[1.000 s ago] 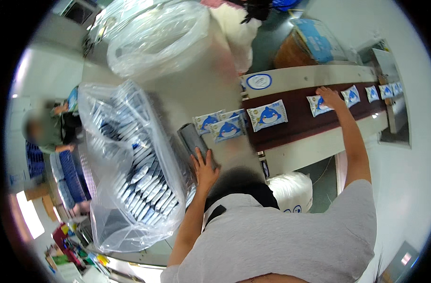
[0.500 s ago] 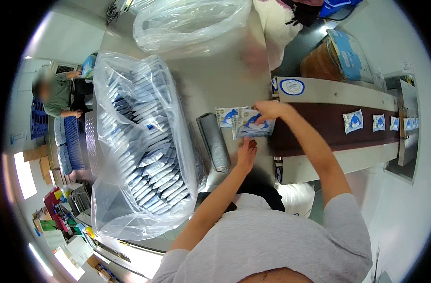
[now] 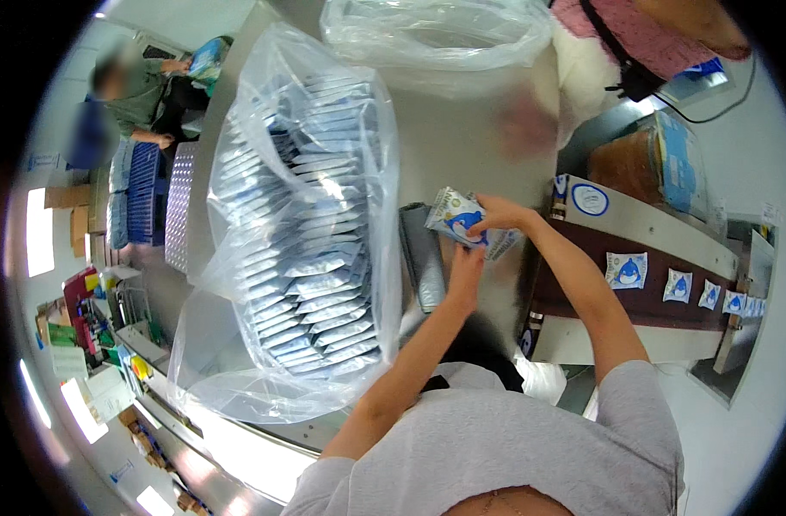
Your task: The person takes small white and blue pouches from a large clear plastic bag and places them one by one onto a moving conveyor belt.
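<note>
Both hands grip one small stack of white sachets with a blue figure above the grey desk: right hand clamps it, left hand steadies beneath; we square edges before bagging.

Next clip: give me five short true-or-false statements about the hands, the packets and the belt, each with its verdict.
1. Both hands hold packets. True: the right hand and left hand grip the packets.
2. The belt is bare. False: more packets lie on the belt.
3. The big clear bag holds stacked packets. True.
4. The held packets are over the belt. False: they are over the table.
5. A grey roll lies beside the bag. True.
</note>
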`<state>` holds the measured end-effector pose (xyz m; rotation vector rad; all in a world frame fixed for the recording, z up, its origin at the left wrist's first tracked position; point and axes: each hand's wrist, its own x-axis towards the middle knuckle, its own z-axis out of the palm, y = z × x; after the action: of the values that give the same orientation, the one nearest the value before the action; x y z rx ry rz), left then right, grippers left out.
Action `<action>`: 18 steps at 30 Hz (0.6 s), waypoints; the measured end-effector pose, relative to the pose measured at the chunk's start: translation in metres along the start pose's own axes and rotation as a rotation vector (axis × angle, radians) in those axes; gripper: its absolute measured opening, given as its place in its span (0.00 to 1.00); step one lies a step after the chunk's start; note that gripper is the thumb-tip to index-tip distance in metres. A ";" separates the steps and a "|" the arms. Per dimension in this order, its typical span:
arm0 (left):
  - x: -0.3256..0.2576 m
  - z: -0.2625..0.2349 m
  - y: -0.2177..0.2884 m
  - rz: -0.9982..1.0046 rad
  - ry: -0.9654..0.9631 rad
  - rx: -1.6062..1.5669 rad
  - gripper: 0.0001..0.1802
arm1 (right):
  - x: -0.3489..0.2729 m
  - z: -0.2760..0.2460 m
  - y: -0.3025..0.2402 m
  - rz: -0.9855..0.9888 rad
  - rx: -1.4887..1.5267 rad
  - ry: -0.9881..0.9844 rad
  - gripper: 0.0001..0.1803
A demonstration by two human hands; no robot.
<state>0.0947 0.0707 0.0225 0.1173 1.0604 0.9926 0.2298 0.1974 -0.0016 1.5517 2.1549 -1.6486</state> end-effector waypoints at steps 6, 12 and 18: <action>-0.186 0.047 0.168 0.492 -0.457 0.982 0.21 | -0.031 0.008 -0.070 -0.057 -0.748 0.511 0.54; -0.178 -0.015 0.274 0.295 0.061 2.413 0.18 | 0.004 0.004 -0.053 0.137 -0.428 0.543 0.56; -0.195 -0.062 0.364 0.763 0.555 2.521 0.33 | -0.022 -0.028 -0.085 -0.208 0.780 0.520 0.47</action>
<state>-0.2037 0.1184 0.3106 2.4808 2.2157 -0.4195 0.1969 0.2073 0.0835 2.2007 2.0213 -2.6206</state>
